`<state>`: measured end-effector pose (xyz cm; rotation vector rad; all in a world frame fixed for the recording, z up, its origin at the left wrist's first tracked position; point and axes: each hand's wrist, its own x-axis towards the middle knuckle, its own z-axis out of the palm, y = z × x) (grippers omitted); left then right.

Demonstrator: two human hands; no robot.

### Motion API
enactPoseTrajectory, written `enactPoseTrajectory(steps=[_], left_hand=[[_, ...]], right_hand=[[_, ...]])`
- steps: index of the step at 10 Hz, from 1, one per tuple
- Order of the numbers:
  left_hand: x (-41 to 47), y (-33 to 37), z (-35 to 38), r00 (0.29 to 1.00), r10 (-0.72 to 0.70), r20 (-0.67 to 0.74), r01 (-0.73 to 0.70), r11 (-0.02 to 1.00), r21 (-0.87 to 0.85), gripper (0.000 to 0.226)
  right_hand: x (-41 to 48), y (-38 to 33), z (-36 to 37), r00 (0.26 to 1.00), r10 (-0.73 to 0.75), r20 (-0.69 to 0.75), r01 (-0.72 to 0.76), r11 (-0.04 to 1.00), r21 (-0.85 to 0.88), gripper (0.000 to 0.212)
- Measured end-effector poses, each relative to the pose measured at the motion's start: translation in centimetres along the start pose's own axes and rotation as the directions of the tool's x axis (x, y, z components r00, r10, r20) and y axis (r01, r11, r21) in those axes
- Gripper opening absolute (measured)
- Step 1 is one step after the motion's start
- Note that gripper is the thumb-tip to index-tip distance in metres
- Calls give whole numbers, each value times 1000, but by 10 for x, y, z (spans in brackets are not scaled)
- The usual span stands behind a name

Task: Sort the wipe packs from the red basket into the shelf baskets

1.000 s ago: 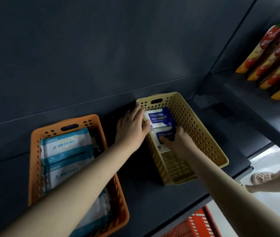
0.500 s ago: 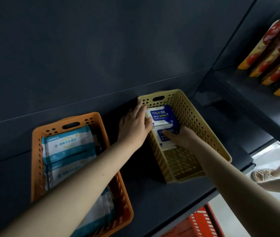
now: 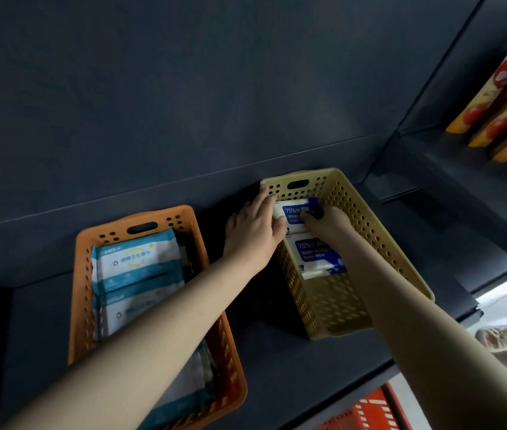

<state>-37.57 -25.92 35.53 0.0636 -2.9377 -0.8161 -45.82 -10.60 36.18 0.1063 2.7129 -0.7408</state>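
Note:
A yellow basket (image 3: pixel 379 240) on the dark shelf holds two blue-and-white wipe packs. My right hand (image 3: pixel 328 223) is inside it, fingers curled on the rear wipe pack (image 3: pixel 291 212) near the back wall. The front wipe pack (image 3: pixel 317 256) lies below my wrist. My left hand (image 3: pixel 253 232) rests over the basket's left rim, thumb inside against the rear pack. To the left, an orange basket (image 3: pixel 81 274) holds teal-and-white wipe packs (image 3: pixel 136 262). The red basket (image 3: pixel 366 412) shows at the bottom edge, below the shelf.
The dark shelf (image 3: pixel 308 361) has a back wall close behind both baskets. Red-and-yellow snack packs (image 3: pixel 506 107) hang on the neighbouring shelf at upper right. A person's shoe (image 3: pixel 498 336) stands on the floor at right.
My right hand has pushed from the front pack deeper into the yellow basket onto the rear pack. My left hand stays on the rim.

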Motion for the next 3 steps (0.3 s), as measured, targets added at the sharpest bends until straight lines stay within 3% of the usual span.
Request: enactPoseTrajectory(steps=[1,3], left_hand=[[2,-1,-4,999,-3,33,3,1000,9,54],[-13,3,-44,1000,-2,17,7,960,-281,57]], right_hand=[[-10,-3,-15,1000,-16,-1,16,1000,16,46],[-48,-13,-40,968,-205,-144,206,978,-3,50]])
